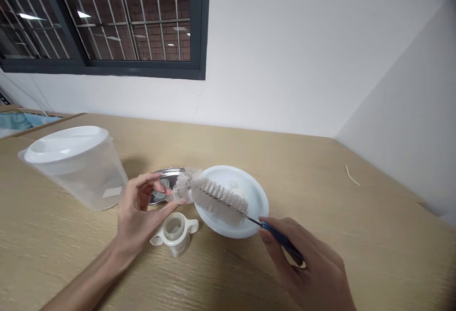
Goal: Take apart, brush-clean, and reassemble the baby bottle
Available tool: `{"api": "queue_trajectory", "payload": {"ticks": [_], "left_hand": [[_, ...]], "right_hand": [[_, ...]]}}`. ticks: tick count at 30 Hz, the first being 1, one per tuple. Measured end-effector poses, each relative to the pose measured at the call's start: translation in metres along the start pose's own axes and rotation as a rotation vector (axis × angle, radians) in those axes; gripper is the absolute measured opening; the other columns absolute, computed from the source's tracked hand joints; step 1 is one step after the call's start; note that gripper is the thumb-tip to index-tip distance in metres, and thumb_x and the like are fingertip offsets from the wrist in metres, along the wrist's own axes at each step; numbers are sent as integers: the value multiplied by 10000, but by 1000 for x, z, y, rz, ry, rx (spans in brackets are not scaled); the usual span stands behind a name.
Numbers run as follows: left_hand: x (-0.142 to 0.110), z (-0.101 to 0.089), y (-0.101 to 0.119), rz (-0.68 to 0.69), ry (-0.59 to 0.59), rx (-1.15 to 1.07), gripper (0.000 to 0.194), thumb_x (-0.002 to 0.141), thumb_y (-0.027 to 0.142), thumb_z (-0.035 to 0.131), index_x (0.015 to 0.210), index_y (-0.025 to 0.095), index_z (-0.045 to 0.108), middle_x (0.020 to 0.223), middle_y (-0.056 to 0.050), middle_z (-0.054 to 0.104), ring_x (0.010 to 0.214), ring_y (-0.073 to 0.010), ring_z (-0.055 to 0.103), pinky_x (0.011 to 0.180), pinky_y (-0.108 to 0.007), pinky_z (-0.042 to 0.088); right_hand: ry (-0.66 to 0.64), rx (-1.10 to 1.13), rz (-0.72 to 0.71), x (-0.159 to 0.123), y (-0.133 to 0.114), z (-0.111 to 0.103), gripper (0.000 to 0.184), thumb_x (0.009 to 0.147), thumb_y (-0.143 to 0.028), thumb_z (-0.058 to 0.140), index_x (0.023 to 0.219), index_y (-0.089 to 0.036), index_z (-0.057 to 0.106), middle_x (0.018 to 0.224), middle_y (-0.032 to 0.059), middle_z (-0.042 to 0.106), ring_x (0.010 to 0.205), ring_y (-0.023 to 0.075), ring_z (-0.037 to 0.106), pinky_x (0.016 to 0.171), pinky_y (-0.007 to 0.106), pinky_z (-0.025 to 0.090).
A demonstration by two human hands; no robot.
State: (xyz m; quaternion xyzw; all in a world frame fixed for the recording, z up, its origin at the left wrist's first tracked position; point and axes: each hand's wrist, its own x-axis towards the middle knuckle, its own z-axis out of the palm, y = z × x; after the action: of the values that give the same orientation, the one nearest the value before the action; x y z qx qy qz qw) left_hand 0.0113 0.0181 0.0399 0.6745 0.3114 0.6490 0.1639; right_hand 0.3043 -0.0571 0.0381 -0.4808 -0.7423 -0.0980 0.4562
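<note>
Blue brush handle (280,240) is pinched between the right fingers (275,252).

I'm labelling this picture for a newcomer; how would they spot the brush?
On the wooden table, find the round white dish. Slanting across it in view is the brush, its blue handle in the right hand. Unlike the smooth dish and nearby cream cup, it has pale bristles along a twisted stem.

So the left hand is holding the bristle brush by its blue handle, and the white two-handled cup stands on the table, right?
Not quite: the head view shows the right hand holding the bristle brush by its blue handle. The left hand is up by the bristle end. The white two-handled cup does stand on the table.
</note>
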Motion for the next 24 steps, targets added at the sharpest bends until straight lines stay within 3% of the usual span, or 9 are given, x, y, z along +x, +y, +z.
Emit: {"api": "queue_trajectory", "payload": {"ticks": [5, 11, 19, 22, 24], "left_hand": [[1, 1, 2, -8, 37, 2, 681, 651, 41, 873, 1230, 249, 582, 905, 25, 586, 801, -119, 677, 787, -255, 601], [3, 0, 2, -17, 55, -6, 631, 678, 49, 851, 1215, 252, 589, 896, 28, 584, 795, -123, 685, 778, -266, 605], [0, 1, 2, 27, 13, 20, 670, 667, 27, 859, 1234, 252, 581, 909, 25, 579, 800, -135, 700, 774, -285, 625], [-1, 1, 3, 17, 25, 32, 671, 665, 42, 866, 1233, 255, 578, 908, 27, 583, 794, -140, 701, 767, -301, 633], [0, 1, 3, 12, 24, 33, 680, 659, 51, 873, 1235, 258, 574, 913, 27, 587, 800, -146, 702, 776, -315, 637]], "right_hand": [[-14, 20, 17, -2, -3, 5, 93, 975, -238, 592, 1053, -217, 637, 829, -20, 706, 572, 63, 611, 520, 164, 484], [-24, 31, -89, 0, 1, 3, 102, 960, -200, 606, 1056, -195, 640, 874, 1, 726, 706, 88, 690, 620, 179, 539], [64, -181, -227, 3, 5, -4, 164, 913, -138, 673, 1076, -155, 663, 842, 14, 747, 668, 103, 698, 632, 218, 517], [109, -273, -185, 3, 10, -6, 162, 908, -149, 691, 1066, -165, 667, 834, 4, 751, 662, 100, 695, 635, 221, 500], [121, -240, -81, 3, 10, -7, 97, 933, -188, 664, 1030, -183, 669, 794, -6, 734, 618, 90, 670, 595, 210, 492]]}}
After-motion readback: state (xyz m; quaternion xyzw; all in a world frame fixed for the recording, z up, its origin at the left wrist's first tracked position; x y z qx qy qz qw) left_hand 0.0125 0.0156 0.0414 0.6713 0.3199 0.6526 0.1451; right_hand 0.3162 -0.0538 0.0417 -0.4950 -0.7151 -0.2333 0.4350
